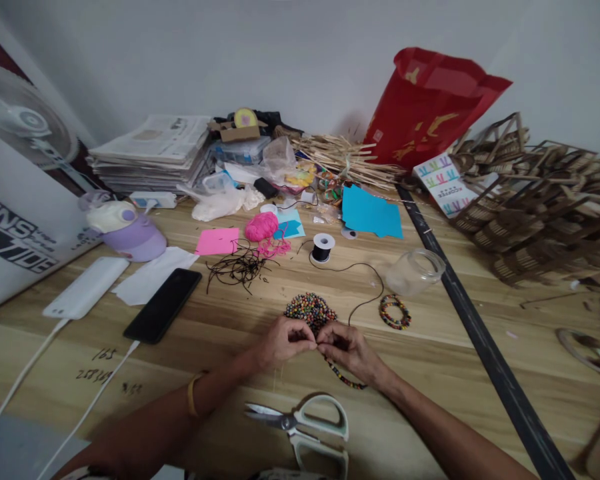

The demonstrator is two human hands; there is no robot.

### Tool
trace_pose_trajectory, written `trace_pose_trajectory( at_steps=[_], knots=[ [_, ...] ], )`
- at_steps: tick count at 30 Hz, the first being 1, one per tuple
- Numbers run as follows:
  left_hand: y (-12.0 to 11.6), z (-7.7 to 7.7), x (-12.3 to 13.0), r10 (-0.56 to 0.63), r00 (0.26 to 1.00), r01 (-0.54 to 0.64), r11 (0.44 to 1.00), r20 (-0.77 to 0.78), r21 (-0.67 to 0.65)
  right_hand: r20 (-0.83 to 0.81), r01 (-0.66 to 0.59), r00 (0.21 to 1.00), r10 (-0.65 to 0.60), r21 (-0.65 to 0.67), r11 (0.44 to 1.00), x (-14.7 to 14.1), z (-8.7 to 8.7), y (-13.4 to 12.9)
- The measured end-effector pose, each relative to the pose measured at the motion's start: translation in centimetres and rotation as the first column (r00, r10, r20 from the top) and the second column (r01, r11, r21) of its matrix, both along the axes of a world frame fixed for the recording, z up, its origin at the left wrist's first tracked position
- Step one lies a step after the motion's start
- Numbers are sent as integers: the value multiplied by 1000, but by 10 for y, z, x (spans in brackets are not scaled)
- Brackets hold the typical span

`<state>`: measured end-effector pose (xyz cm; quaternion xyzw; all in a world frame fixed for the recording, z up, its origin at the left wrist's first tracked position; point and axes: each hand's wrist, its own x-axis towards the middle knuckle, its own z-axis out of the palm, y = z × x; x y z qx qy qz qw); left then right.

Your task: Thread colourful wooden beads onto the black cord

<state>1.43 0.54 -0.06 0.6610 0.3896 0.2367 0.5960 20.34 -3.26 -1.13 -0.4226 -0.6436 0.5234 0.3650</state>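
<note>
My left hand (286,343) and my right hand (351,350) meet fingertip to fingertip, both closed in a pinch. A string of small multicoloured beads (349,382) trails from my right fingertips and passes under that hand. What my left fingertips pinch is too small to make out. Just beyond my fingers lies a pile of loose coloured beads (310,309). Black cord (365,265) runs from a white-ended spool (323,248) toward my right hand. White-handled scissors (300,421) lie partly open in front of me, and a coiled bead bracelet (395,312) rests to the right.
A clear glass jar (415,272) stands right of the spool. Left are cut black cords (240,267), pink yarn (261,227), a phone (163,307) and a power bank (86,288). Small woven baskets (520,227) crowd the right; a red bag (430,107) leans at the back.
</note>
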Motion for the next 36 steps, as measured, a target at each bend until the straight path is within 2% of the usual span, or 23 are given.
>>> trace_pose_trajectory(
  at_steps=[5, 12, 18, 24, 29, 36],
  knots=[
    [1, 1, 0, -1, 1000, 1, 1000, -25, 28, -6, 6, 1000, -6, -5, 1000, 0, -1, 0],
    [7, 4, -6, 130, 991, -131, 977, 19, 167, -156, 59, 983, -93, -213, 975, 0, -2, 1],
    [10, 3, -8, 144, 989, -137, 964, -16, 226, -152, 109, 978, -145, -225, 968, 1, 1, 4],
    [12, 0, -9, 87, 989, -35, 919, -115, 393, -170, 119, 972, -162, -237, 964, 3, -1, 6],
    [11, 2, -8, 26, 974, 85, 877, -224, 472, -217, 105, 962, -165, -264, 959, 5, -3, 8],
    [5, 11, -3, -39, 895, 327, 735, -444, 594, -266, 92, 949, -167, -272, 958, 8, -3, 10]
  ],
)
